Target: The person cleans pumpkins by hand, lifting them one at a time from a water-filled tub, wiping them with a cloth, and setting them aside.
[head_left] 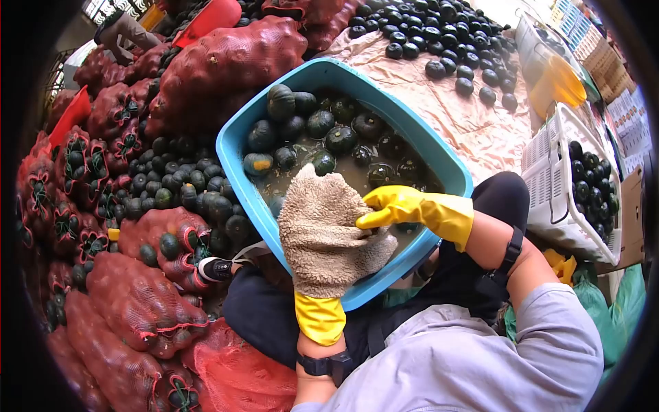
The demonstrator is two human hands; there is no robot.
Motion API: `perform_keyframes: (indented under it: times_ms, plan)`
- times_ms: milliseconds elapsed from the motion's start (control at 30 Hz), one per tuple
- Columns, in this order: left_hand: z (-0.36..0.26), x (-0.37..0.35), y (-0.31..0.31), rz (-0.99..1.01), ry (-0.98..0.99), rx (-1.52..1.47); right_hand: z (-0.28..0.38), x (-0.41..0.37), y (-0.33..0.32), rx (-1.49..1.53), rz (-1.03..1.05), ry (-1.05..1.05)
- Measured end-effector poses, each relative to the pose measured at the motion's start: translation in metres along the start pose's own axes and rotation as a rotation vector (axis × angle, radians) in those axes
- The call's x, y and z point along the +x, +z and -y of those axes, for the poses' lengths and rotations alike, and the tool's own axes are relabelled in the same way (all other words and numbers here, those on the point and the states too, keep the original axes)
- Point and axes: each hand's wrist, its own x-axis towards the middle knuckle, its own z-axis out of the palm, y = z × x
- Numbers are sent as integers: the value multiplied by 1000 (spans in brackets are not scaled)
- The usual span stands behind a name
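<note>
Red mesh sacks (137,302) pile at left, a pinkish cloth (473,130) lies beyond, white crates (549,172) stand at right.

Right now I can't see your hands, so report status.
Left hand in mitt, grip hidden. Right hand pinching mitt's edge above tub. Squashes afloat in tub, none held that I can see.

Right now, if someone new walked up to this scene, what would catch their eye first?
Most likely the bright blue tub in the middle, holding murky water and dark green squashes. Over its near rim, the left hand wears a shaggy beige mitt over a yellow glove, with the yellow-gloved right hand pressed against it. Red mesh sacks of squashes pile up along the left.
</note>
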Motion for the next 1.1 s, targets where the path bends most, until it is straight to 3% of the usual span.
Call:
perform_keyframes:
  times_ms: [33, 67, 100, 267, 400, 500, 567, 667, 700, 733, 833, 900, 967, 1100]
  plan:
    - [1, 1, -4, 17, 8, 26, 13, -13, 4, 48, -92, 40]
    - [1, 2, -4, 37, 14, 60, -11, -6, 16, 473, -249, -161]
    - [-2, 4, -4, 60, 26, 114, 12, -19, 9, 560, -330, -200]
    - [-16, 6, 26, 134, 68, 462, 43, -18, -30, 211, -533, -235]
    - [-26, 28, 27, 153, 108, 419, 11, 38, -59, 52, -653, -217]
    - [-26, 50, 20, 148, 115, 345, 47, 26, -79, -435, -425, 202]
    - [-28, 57, 18, 132, 96, 272, 42, 9, -48, -514, -868, -17]
    - [-29, 44, 20, 78, 8, 72, 24, -22, 25, -200, -562, -407]
    - [-32, 33, 21, 47, -31, -14, 45, -33, 41, -220, -190, -208]
    - [-37, 22, 22, 11, -70, -100, 11, -14, 82, -336, -405, -409]
    - [-47, 5, 32, -54, -136, -233, -25, 17, 128, 53, -667, -515]
    - [-49, 6, 38, -62, -156, -242, -4, 10, 118, 170, -673, -521]
    - [-50, 7, 37, -40, -153, -224, 20, -7, 111, 312, -468, -549]
    - [-48, 10, 29, 48, -144, -169, 27, -38, 143, 36, -429, -494]
